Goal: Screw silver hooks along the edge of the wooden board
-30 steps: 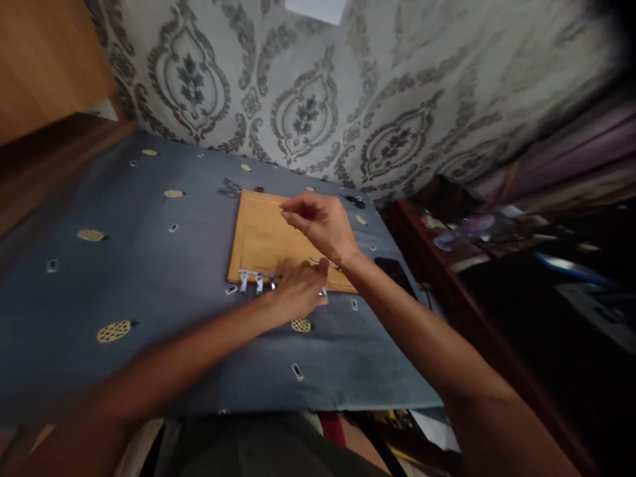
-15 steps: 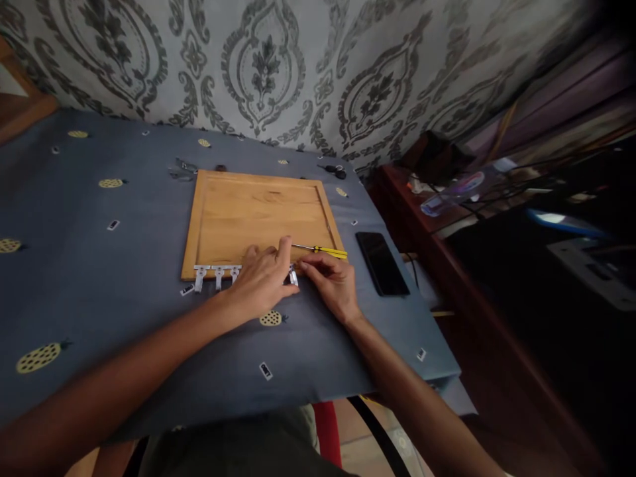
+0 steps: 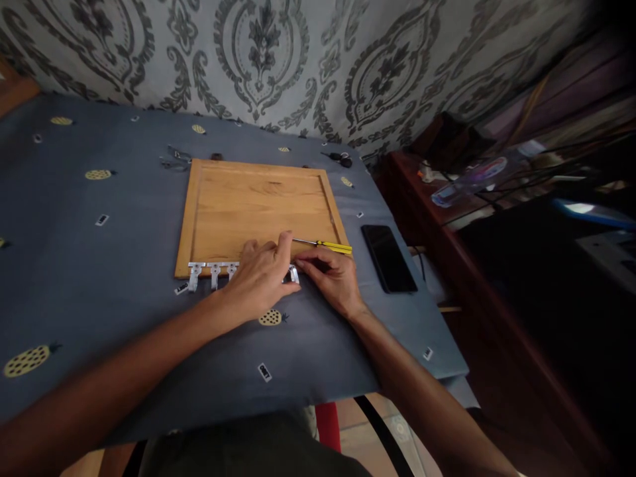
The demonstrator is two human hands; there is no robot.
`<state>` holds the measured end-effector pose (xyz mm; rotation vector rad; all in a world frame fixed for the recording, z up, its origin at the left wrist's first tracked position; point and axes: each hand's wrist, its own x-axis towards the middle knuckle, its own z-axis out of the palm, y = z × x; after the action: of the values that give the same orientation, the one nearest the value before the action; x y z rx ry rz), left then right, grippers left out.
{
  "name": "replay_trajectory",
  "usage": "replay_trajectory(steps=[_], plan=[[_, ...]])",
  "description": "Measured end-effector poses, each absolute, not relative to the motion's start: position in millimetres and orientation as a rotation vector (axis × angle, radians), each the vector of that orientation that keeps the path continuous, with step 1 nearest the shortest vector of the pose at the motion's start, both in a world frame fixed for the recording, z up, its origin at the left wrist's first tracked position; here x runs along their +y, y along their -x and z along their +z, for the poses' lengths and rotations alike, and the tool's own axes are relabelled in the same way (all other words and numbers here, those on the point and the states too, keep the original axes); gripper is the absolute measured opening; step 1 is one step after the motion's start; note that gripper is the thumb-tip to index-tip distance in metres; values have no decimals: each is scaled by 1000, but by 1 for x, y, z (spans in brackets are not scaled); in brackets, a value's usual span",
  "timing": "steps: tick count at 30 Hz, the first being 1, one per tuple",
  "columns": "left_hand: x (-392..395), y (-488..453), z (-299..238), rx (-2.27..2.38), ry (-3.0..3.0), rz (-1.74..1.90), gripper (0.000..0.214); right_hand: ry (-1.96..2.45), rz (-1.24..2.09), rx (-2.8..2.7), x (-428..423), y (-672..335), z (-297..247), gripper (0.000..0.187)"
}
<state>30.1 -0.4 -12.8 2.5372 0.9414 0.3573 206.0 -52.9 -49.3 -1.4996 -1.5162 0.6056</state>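
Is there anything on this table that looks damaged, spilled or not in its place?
Nothing stands out: no spill or damage shows. The yellow-handled screwdriver lies loose on the wooden panel. The left hand hides part of the hook rail.

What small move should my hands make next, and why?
Perhaps, once your right hand is done at the right end of the hook rail, have it take the yellow screwdriver: its handle lies free on the wooden board, just beyond that hand, while your left hand covers part of the rail.
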Motion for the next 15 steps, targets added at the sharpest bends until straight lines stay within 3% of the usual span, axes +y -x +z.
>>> replay_trajectory(steps=[15], plan=[[0, -31, -11, 942, -2529, 334, 71, 1472, 489, -1695, -50, -205, -44, 20]])
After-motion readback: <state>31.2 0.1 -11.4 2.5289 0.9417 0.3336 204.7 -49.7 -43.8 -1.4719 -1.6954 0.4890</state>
